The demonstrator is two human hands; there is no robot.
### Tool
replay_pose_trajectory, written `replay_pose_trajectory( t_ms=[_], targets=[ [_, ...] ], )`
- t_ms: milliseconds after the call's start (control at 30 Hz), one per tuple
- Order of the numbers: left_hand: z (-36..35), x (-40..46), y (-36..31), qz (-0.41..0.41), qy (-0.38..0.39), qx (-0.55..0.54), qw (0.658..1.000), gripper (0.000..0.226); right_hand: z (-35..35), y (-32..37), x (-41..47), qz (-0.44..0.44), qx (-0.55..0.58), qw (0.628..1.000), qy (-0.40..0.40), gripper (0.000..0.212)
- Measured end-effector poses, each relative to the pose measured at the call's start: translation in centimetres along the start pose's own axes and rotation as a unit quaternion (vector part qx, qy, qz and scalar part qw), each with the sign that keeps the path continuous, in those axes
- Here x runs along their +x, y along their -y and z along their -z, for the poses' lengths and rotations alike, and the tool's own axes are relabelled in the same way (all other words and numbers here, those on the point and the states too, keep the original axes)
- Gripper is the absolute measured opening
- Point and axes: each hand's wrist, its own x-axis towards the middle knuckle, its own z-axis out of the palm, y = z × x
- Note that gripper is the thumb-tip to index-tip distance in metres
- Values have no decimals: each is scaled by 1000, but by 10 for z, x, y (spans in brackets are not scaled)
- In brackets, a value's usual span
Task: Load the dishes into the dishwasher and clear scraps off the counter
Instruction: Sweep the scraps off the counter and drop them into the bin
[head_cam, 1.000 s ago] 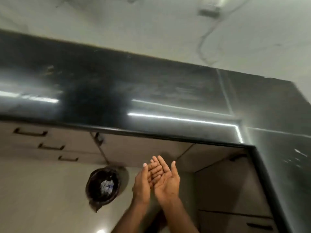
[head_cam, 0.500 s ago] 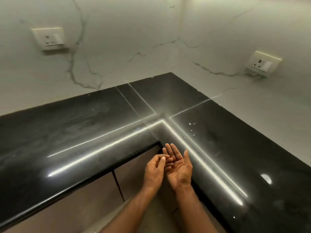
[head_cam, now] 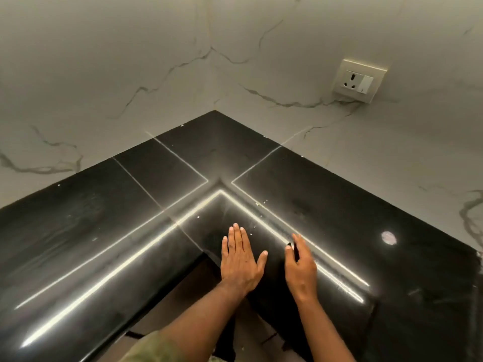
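You are standing in the corner of a home kitchen. In front of you a glossy black polished stone L-shaped countertop (head_cam: 326,205) wraps around the corner, its slabs joined by thin pale seams and its surface reflecting strip lighting. Behind it rise grey-white marble-look wall panels with dark veins (head_cam: 130,61), meeting at the corner. On the right-hand panel sits a cream plastic wall socket with a switch (head_cam: 358,81). Below the counter's inner edge you can see beige flat cabinet fronts (head_cam: 193,286). A few small pale crumbs (head_cam: 257,204) dot the stone.
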Motion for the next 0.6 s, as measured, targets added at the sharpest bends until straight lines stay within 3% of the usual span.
replay_pose_trajectory(
  t_ms=[100, 167, 300, 600],
  targets=[
    [4, 39, -7, 7, 17, 31, 999, 101, -14, -13, 18, 75, -289, 954, 14, 65],
    [7, 63, -12, 1, 13, 28, 1000, 101, -21, -11, 33, 87, -368, 926, -2, 72],
    [13, 101, -17, -27, -2, 15, 1000, 96, -27, -1, 71, 77, -415, 906, -22, 77],
    [12, 198, -37, -143, 33, 35, 988, 81, -39, 2, 108, 32, -429, 903, -19, 75]
  ],
)
